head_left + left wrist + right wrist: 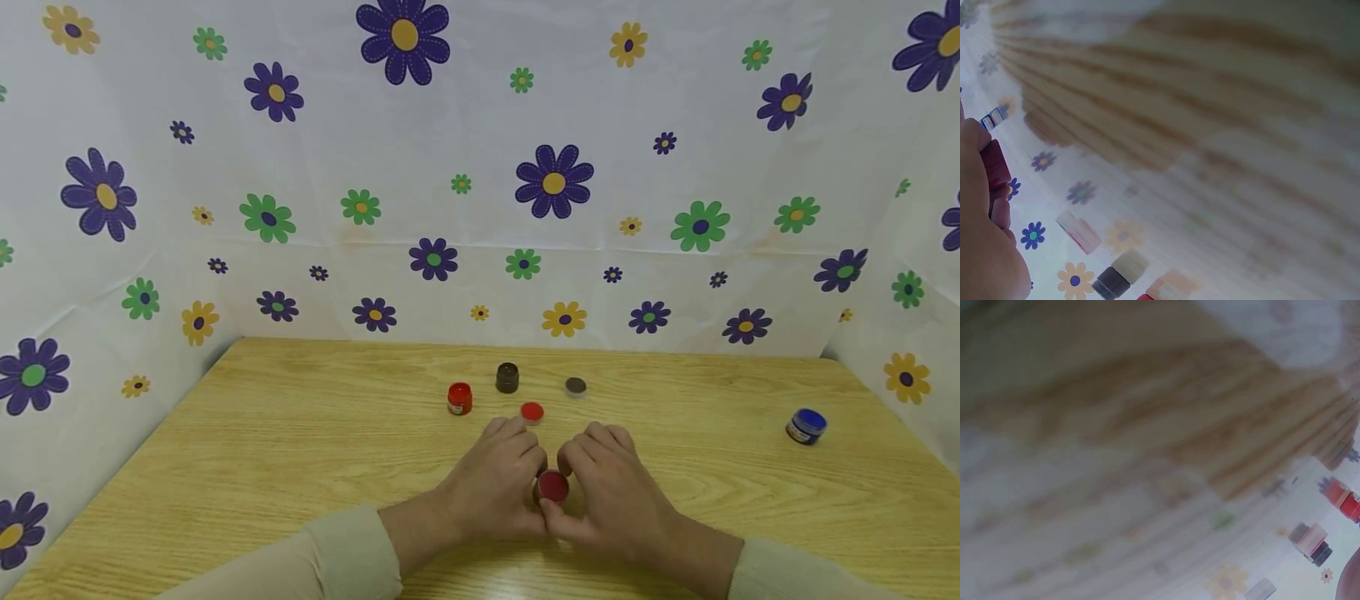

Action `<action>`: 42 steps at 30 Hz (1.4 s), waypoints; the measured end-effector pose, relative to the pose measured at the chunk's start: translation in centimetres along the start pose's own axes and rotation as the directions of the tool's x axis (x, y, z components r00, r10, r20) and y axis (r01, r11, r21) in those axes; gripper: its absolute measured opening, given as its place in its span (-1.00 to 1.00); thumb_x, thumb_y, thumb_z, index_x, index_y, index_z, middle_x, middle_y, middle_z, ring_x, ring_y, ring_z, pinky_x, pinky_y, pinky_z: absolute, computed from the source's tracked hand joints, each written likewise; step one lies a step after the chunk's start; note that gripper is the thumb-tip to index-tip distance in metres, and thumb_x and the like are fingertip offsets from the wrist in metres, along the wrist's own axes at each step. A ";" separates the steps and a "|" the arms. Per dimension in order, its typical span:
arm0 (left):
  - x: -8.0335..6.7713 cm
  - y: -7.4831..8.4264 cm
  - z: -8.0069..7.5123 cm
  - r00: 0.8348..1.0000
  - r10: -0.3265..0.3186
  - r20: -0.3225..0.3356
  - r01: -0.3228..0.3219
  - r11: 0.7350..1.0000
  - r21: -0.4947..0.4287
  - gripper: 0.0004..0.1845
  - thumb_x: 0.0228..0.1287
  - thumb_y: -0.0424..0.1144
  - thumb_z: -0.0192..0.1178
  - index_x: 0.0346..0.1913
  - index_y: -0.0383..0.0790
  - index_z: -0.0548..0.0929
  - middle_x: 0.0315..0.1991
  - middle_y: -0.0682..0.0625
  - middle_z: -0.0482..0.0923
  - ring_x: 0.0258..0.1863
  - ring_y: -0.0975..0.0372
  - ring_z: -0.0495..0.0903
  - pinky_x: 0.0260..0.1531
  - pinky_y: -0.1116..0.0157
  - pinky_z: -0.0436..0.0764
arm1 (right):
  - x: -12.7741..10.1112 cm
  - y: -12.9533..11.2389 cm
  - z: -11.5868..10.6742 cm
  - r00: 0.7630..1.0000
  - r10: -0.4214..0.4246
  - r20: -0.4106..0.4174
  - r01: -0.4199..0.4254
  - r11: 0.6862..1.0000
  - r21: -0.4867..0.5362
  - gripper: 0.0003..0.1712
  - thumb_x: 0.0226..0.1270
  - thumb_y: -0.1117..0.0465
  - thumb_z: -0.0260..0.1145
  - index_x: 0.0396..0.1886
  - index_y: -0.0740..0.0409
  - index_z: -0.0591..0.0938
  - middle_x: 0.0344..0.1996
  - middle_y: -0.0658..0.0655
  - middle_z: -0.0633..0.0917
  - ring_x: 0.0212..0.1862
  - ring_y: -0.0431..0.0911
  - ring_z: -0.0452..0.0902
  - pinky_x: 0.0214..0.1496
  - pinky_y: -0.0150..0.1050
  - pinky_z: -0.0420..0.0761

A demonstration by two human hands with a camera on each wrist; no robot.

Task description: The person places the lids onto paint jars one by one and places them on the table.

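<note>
In the head view, a small paint jar with a dark red top (552, 485) is between my two hands, low and near the middle of the table. My left hand (495, 479) holds it from the left with curled fingers. From the other side my right hand (618, 492) pinches it, thumb at the near edge and index finger curled at the far edge. The jar's sides are mostly hidden by the fingers. The left wrist view shows the dark red jar (996, 164) against the hand. Only a sliver of the right hand (1350, 581) appears in the right wrist view.
Beyond the hands stand an open red paint jar (460, 399) and an open black one (507, 378). A red lid (532, 412) and a dark lid (576, 387) lie nearby. A blue paint jar (807, 426) stands far right. A flowered cloth (480, 150) surrounds the wooden table (300, 433).
</note>
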State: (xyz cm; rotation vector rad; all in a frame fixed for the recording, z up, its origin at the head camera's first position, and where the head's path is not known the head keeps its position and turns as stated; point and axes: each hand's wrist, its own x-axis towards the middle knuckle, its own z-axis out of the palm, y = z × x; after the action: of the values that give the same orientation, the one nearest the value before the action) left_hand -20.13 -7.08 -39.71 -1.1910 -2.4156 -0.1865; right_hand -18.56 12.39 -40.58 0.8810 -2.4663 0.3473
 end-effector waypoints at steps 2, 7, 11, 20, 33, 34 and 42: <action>0.1 0.0 0.0 1.000 0.003 -0.005 -0.003 1.000 0.006 -0.61 -0.06 0.20 0.40 -0.46 -0.03 0.60 -0.48 0.20 0.48 -0.33 0.32 0.31 -0.17 0.37 0.33 | 0.0 0.0 0.0 1.000 0.006 0.006 -0.006 1.000 -0.001 -0.66 0.01 -0.13 0.43 -0.46 -0.11 0.46 -0.51 -0.21 0.45 -0.30 -0.28 0.22 0.00 -0.20 0.31; 0.1 0.1 0.1 0.999 0.021 -0.027 -0.021 1.000 0.016 -0.62 -0.07 0.18 0.40 -0.49 -0.04 0.59 -0.51 0.20 0.47 -0.35 0.31 0.30 -0.18 0.37 0.33 | -0.1 0.1 -0.1 1.000 0.014 0.017 -0.013 1.000 -0.004 -0.63 0.01 -0.14 0.43 -0.50 -0.12 0.43 -0.56 -0.22 0.39 -0.33 -0.28 0.18 -0.02 -0.21 0.29; 0.1 0.2 0.2 0.998 0.042 -0.044 -0.042 0.999 0.008 -0.65 -0.06 0.13 0.40 -0.51 -0.04 0.57 -0.52 0.20 0.45 -0.36 0.31 0.30 -0.18 0.37 0.33 | -0.1 0.1 0.0 1.000 -0.004 0.006 0.004 1.000 -0.006 -0.61 0.01 -0.14 0.42 -0.58 -0.11 0.40 -0.62 -0.26 0.28 -0.39 -0.29 0.12 -0.05 -0.23 0.28; 0.1 0.7 0.1 0.996 0.080 -0.028 -0.080 0.997 0.002 -0.56 -0.06 0.26 0.40 -0.47 -0.04 0.60 -0.49 0.20 0.50 -0.35 0.31 0.31 -0.18 0.38 0.32 | 0.1 -0.2 -0.1 0.999 -0.036 0.013 0.036 0.999 0.029 -0.52 0.05 -0.12 0.43 -0.75 -0.16 0.31 -0.75 -0.29 0.17 -0.50 -0.32 0.06 -0.14 -0.28 0.24; 0.0 0.8 0.6 0.998 0.021 -0.064 -0.027 0.996 -0.086 -0.63 -0.24 0.09 0.47 -0.47 -0.05 0.58 -0.49 0.22 0.49 -0.36 0.35 0.30 -0.23 0.41 0.29 | 0.0 0.2 0.1 0.999 -0.044 -0.012 0.044 0.998 0.038 -0.57 0.00 -0.20 0.46 -0.61 -0.18 0.38 -0.66 -0.32 0.29 -0.46 -0.34 0.11 -0.12 -0.28 0.26; 0.0 0.8 0.6 0.998 0.015 -0.061 -0.021 0.996 -0.092 -0.65 -0.24 0.06 0.46 -0.47 -0.05 0.58 -0.48 0.22 0.49 -0.36 0.35 0.30 -0.24 0.42 0.28 | 0.0 0.2 0.1 0.999 -0.037 -0.006 0.037 0.998 0.046 -0.59 0.00 -0.21 0.46 -0.56 -0.18 0.41 -0.63 -0.32 0.33 -0.44 -0.35 0.12 -0.10 -0.26 0.26; 0.0 1.0 0.4 1.000 -0.025 0.009 0.026 0.993 -0.117 -0.64 -0.19 0.06 0.43 -0.37 -0.05 0.61 -0.43 0.23 0.48 -0.31 0.36 0.29 -0.24 0.44 0.23 | -0.1 0.2 -0.1 1.000 -0.011 0.014 0.010 0.998 0.062 -0.68 0.04 -0.15 0.43 -0.46 -0.19 0.47 -0.53 -0.33 0.40 -0.37 -0.34 0.19 -0.08 -0.25 0.26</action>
State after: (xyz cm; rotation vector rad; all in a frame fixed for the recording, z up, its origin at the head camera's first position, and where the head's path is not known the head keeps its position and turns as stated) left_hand -19.50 -6.35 -40.14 -1.2134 -2.4567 -0.3365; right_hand -18.58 12.62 -40.56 0.9250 -2.4749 0.4173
